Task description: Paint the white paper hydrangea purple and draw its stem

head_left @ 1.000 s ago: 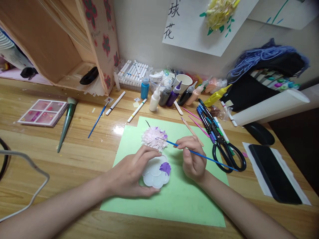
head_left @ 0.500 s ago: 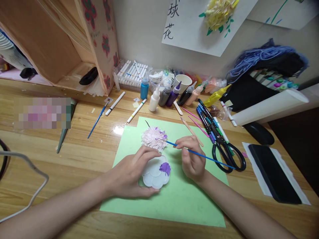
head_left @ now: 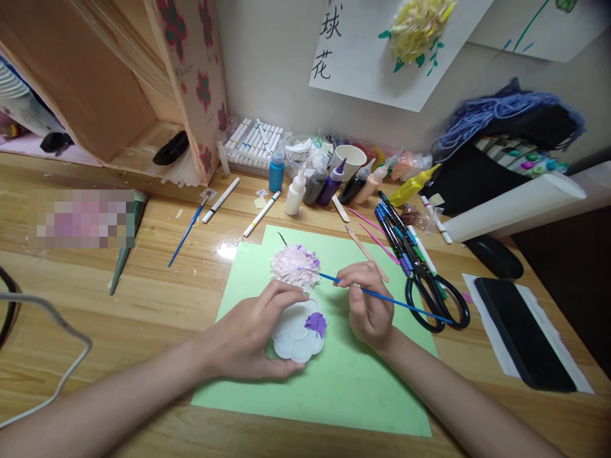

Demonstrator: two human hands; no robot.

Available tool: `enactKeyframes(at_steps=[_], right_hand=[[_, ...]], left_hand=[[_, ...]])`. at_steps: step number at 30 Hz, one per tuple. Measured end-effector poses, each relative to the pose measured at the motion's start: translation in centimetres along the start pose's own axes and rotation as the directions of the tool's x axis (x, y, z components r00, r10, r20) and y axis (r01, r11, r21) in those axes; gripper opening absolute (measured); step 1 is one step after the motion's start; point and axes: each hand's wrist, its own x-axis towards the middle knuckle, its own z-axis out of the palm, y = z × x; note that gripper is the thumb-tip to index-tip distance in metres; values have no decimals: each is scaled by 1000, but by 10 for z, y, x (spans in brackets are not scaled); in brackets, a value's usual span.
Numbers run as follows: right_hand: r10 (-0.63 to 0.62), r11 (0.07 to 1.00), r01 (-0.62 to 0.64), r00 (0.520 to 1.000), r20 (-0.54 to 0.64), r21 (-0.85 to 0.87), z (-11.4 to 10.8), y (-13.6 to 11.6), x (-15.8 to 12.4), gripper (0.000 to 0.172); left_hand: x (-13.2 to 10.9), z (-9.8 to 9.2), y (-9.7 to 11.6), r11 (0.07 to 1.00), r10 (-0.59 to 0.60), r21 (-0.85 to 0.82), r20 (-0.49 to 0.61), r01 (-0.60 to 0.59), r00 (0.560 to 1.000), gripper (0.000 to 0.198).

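Observation:
My right hand (head_left: 366,304) pinches a thin blue paintbrush (head_left: 405,306), its tip resting on a fluffy pale pink paper flower (head_left: 293,265) that has purple dabs on its right side. My left hand (head_left: 248,334) grips the left rim of a white flower-shaped palette (head_left: 300,334) holding a blob of purple paint (head_left: 316,323). Flower and palette lie on a light green paper sheet (head_left: 344,375) on the wooden desk.
Black-handled scissors (head_left: 432,296) and several pens (head_left: 398,232) lie right of the sheet. Paint bottles (head_left: 324,181), a white cup (head_left: 350,159) and markers (head_left: 252,141) line the wall. A second blue brush (head_left: 186,232) and a green tool (head_left: 125,245) lie left. A black pad (head_left: 522,331) sits far right.

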Motion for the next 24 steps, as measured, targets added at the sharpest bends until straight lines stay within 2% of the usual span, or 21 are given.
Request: enactKeyframes(at_steps=[11, 18, 24], right_hand=[[19, 1000, -18, 999, 42, -16, 2, -1, 2, 18], [-4, 1000, 5, 999, -42, 14, 0, 0, 1, 17], [25, 1000, -24, 999, 42, -13, 3, 0, 3, 18]], left_hand=[[0, -1, 1, 1000, 0, -5, 1, 0, 1000, 82], [0, -1, 1, 1000, 4, -4, -9, -4, 1000, 80], [1, -2, 2, 1000, -7, -2, -2, 7, 1000, 80]])
